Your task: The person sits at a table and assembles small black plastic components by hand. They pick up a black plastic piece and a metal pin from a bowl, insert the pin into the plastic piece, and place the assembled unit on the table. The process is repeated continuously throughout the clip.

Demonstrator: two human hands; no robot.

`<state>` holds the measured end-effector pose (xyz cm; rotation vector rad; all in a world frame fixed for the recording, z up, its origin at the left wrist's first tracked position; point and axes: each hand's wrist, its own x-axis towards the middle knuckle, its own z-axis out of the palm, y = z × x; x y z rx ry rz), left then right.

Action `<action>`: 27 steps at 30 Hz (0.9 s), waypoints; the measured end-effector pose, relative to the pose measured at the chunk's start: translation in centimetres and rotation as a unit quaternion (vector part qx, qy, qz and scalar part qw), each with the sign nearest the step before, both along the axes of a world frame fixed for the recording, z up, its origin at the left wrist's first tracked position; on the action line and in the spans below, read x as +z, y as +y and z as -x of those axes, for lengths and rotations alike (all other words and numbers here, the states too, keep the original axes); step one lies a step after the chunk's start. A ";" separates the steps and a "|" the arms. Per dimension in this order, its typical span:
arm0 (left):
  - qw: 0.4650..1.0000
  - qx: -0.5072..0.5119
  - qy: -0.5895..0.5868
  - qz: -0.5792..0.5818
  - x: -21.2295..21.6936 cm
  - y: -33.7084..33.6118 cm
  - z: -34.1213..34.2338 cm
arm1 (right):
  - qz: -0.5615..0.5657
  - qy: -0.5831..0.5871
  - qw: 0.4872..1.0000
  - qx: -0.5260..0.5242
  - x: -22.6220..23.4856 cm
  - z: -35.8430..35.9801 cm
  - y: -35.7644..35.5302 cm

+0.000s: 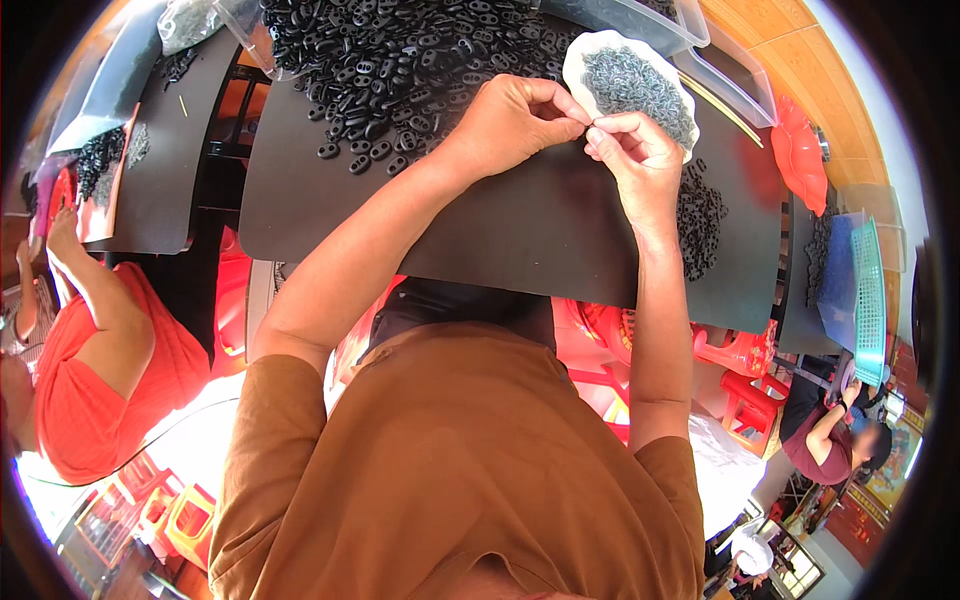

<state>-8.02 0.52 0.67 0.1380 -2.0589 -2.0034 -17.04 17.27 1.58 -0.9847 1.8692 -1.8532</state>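
Observation:
My left hand (512,125) and my right hand (640,160) meet over the dark table (480,240), just in front of a white scalloped bowl (606,42). Both hands pinch with thumb and finger, tips touching. A tiny dark bit shows between them, too small and covered to name. Small silvery pieces like springs (640,80) fill the bowl. Beyond my left hand spreads a large heap of black oval plastic pieces with two holes (400,60). Smaller black parts (702,225) lie in a pile to the right of my right forearm.
Clear plastic bins (650,28) stand at the far edge. Thin yellowish sticks (720,108) and a red scalloped dish (800,155) are at the right. A person in red (120,370) sits at another table on the left; a teal basket (868,300) is far right.

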 end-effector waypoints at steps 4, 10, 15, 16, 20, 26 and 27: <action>1.000 -0.015 0.009 0.005 -0.3 -0.1 0.1 | -0.019 0.024 0.999 0.013 0.0 0.1 0.0; 0.999 -0.036 0.017 0.022 -0.5 -0.2 0.2 | -0.032 0.037 0.999 0.011 0.0 -0.2 0.0; 0.999 -0.043 0.026 -0.021 -0.4 -0.2 0.2 | -0.008 0.026 1.000 -0.003 0.0 -0.3 0.1; 0.998 -0.042 0.026 -0.047 -0.4 -0.2 0.1 | 0.001 0.014 1.000 -0.007 0.1 -0.3 0.1; 0.988 -0.046 0.019 -0.143 -0.1 0.0 0.1 | 0.014 0.002 1.000 -0.016 0.3 -0.1 0.2; 0.976 -0.065 -0.005 -0.208 0.1 -0.2 -0.1 | 0.019 0.026 0.999 -0.019 0.1 0.1 0.2; 0.977 -0.062 -0.018 -0.205 0.1 -0.3 -0.1 | 0.020 0.028 0.999 -0.018 0.0 0.1 0.2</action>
